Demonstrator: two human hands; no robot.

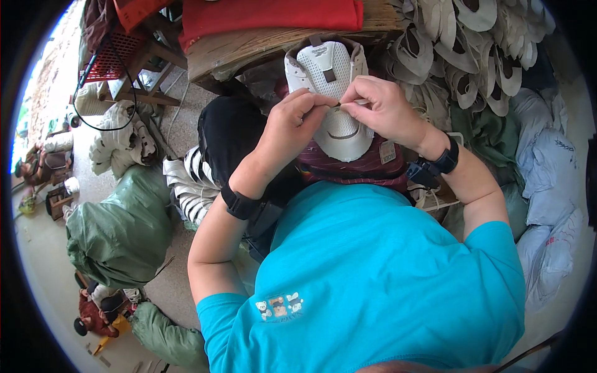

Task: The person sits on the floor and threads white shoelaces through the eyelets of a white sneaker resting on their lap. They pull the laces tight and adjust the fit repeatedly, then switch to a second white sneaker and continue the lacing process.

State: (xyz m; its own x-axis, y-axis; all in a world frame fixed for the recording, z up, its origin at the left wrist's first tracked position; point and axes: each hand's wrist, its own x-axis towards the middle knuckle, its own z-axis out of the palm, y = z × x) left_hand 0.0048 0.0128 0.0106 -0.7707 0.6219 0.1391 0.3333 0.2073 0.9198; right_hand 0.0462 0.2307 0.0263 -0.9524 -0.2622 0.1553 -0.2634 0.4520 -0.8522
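Observation:
A white shoe upper with a perforated toe lies over my lap on a dark red striped cloth. Its padded tongue points away from me, toward the wooden table. My left hand and my right hand meet over the middle of the upper, each with thumb and forefinger pinched together. Between the fingertips is something small and thin that I cannot make out. The hands cover the upper's middle. Both wrists wear black straps.
A worn wooden table carries a red cloth. Many pale shoe uppers hang in bunches at the right, beside white sacks. At my left are striped white uppers and a green sack. People work farther left.

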